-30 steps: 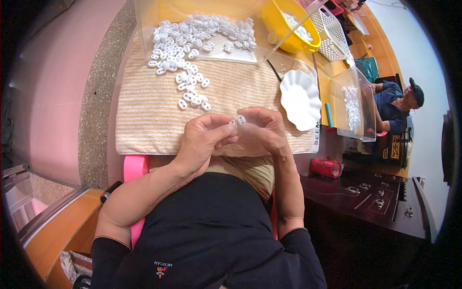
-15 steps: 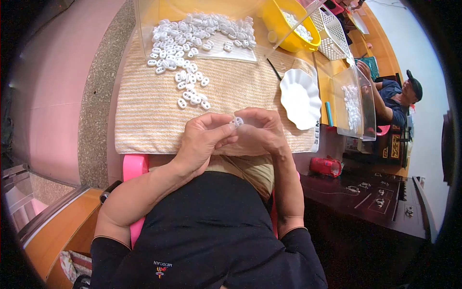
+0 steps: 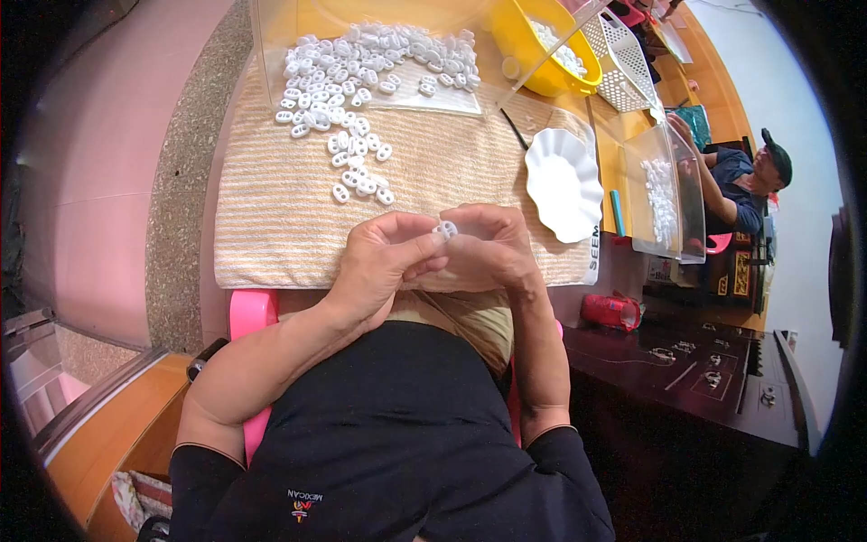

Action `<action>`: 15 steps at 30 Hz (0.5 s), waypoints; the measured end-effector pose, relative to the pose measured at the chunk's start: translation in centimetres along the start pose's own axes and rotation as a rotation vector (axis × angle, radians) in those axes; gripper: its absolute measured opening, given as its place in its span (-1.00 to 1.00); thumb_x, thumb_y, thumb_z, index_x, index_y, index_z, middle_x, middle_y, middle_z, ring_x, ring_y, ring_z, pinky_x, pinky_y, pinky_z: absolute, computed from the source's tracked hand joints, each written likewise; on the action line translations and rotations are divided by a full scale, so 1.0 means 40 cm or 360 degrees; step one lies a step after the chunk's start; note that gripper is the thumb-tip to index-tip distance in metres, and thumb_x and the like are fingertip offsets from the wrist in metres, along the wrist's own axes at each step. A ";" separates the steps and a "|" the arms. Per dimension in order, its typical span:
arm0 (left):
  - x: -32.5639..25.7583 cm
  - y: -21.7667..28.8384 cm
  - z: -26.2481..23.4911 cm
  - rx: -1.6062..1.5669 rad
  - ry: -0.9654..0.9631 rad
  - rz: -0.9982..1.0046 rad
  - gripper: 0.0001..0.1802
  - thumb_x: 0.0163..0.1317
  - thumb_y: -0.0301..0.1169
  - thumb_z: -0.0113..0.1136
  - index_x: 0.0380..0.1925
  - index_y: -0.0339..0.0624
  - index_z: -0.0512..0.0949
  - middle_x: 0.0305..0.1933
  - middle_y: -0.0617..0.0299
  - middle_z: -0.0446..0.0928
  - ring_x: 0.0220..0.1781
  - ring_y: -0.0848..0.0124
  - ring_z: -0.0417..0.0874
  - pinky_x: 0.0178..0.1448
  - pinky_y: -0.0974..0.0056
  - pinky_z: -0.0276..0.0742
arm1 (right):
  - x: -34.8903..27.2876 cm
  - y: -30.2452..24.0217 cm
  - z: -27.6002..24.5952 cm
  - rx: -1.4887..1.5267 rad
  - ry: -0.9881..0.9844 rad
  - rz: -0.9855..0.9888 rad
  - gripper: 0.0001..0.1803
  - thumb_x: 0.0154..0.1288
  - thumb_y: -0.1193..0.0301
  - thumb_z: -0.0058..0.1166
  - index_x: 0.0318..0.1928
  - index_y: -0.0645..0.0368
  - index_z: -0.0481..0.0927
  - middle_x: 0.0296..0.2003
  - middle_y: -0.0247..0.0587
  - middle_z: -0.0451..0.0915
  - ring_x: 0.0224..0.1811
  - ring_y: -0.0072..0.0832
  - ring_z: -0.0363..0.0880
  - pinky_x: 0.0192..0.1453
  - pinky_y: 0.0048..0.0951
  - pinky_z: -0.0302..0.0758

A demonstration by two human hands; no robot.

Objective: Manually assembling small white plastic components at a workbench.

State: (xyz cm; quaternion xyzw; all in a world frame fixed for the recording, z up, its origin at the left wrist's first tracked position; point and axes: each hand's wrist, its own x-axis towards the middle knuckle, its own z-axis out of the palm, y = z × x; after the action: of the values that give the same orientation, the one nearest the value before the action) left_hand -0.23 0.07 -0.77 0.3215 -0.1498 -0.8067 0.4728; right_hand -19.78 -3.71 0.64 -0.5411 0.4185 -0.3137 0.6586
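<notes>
Between the fingertips of both hands is a small white oval plastic piece with two holes [image 3: 446,231], held just above the near edge of the striped towel. My left hand [image 3: 386,256] pinches it from the left with thumb and forefinger, the other fingers curled. From the right, my right hand [image 3: 492,242] closes thumb and fingers on it. The fingertips partly cover the piece. Beyond my hands lies a pile of similar white two-hole pieces [image 3: 325,81], trailing from the far left toward me over the beige striped towel [image 3: 271,208].
At the right of the towel sits a white wavy-edged dish [image 3: 564,185]. Farther back are a clear box [image 3: 271,54], a yellow basket [image 3: 591,81] and a white perforated basket [image 3: 623,63]. A person [image 3: 741,181] sits at the right behind another clear box [image 3: 691,230] holding white pieces.
</notes>
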 end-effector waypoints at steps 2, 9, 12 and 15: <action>0.001 0.000 0.000 -0.0004 -0.0002 0.0000 -0.84 0.24 -0.57 0.22 -0.18 -0.30 0.54 -0.21 0.13 0.63 -0.27 0.43 0.69 -0.12 0.37 0.70 | 0.001 0.002 0.000 0.0018 -0.0006 -0.0012 -0.68 0.24 0.58 0.21 0.01 0.40 0.57 -0.17 -0.16 0.67 -0.15 -0.51 0.65 -0.03 -0.52 0.59; -0.001 0.004 0.002 0.0029 0.0009 -0.0020 -0.86 0.23 -0.56 0.23 -0.20 -0.30 0.55 -0.23 0.15 0.64 -0.27 0.43 0.69 -0.12 0.38 0.70 | -0.003 -0.002 0.003 0.0042 -0.0003 0.0016 -0.67 0.22 0.57 0.23 0.00 0.40 0.57 -0.17 -0.16 0.67 -0.15 -0.52 0.65 -0.04 -0.52 0.59; -0.001 0.002 0.002 0.0014 0.0018 -0.0027 -0.86 0.23 -0.57 0.23 -0.20 -0.30 0.56 -0.23 0.14 0.64 -0.27 0.43 0.69 -0.12 0.39 0.70 | -0.004 -0.003 0.006 0.0054 0.0009 0.0000 -0.67 0.22 0.57 0.23 0.00 0.40 0.57 -0.17 -0.16 0.67 -0.15 -0.51 0.65 -0.04 -0.52 0.59; -0.005 0.004 0.008 -0.0065 -0.0009 -0.0022 -0.85 0.23 -0.57 0.23 -0.19 -0.28 0.56 -0.22 0.14 0.64 -0.27 0.43 0.69 -0.13 0.38 0.71 | -0.004 -0.005 0.005 0.0097 -0.0002 -0.0045 -0.67 0.21 0.59 0.23 -0.01 0.40 0.57 -0.18 -0.15 0.67 -0.17 -0.49 0.66 -0.05 -0.51 0.60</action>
State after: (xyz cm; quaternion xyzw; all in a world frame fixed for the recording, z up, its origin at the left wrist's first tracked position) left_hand -0.27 0.15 -0.37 0.3106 -0.1326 -0.8137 0.4732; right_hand -19.66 -3.51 0.89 -0.5269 0.4006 -0.3353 0.6704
